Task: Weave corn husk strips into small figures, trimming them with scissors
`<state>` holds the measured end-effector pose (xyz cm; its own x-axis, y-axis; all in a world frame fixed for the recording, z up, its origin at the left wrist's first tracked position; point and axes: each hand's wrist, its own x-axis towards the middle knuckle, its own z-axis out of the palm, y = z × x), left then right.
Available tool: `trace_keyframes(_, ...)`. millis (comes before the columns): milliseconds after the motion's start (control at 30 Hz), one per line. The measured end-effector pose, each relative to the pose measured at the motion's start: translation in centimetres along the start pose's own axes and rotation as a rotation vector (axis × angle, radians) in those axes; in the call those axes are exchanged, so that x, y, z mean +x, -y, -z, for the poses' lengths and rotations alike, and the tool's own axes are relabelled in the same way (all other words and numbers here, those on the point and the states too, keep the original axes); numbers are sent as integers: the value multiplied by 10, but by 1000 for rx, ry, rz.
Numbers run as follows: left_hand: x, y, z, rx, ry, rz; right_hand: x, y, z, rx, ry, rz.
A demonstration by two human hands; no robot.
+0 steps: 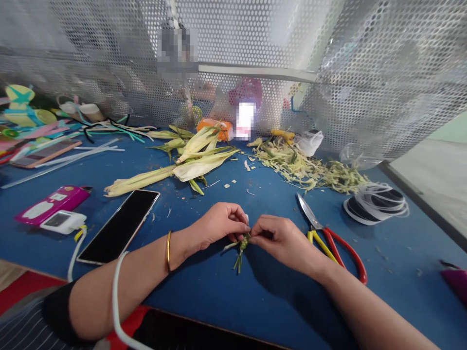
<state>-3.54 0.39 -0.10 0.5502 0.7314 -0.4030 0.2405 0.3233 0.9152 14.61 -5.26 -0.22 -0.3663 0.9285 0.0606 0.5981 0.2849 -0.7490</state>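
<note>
My left hand (219, 224) and my right hand (279, 238) meet low over the blue table (226, 291), fingers pinched together. Both grip a small green woven leaf piece (241, 245) whose loose strip ends hang down toward me. A gold bangle sits on my left wrist. Red-handled scissors (328, 233) lie just right of my right hand, blades pointing away. A black phone (120, 224) lies to the left of my left forearm.
Pale leaf bundles (182, 163) lie at the table's middle back, and a heap of leaf trimmings (310, 167) at back right. A reel of white band (375, 201) sits right. A pink device (53, 201) and coloured strips lie left. Perforated metal screens stand behind.
</note>
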Motion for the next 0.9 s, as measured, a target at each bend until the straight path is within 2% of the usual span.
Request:
trace_keyframes(167, 1, 2, 2, 88, -10, -63, 3, -10, -6, 250, -173, -119)
trace_keyframes(267, 2, 4, 3, 149, -11, -133, 5, -12, -11, 358, -135, -102)
trace_keyframes(367, 2, 5, 4, 286, -31, -247, 5, -12, -14, 322, -88, -96)
trace_keyframes(500, -1, 5, 3, 612, -135, -453, 4, -13, -15, 226, -110, -77)
trace_keyframes(667, -2, 9, 1, 939, -242, -699, 4, -12, -15, 223, -136, -98)
trace_keyframes(767, -1, 12, 1, 1007, -274, -793, 5, -11, -15, 245, -153, -129)
trace_keyframes(900, -1, 12, -1, 972, -299, -811, 5, -13, -16, 300, -162, -152)
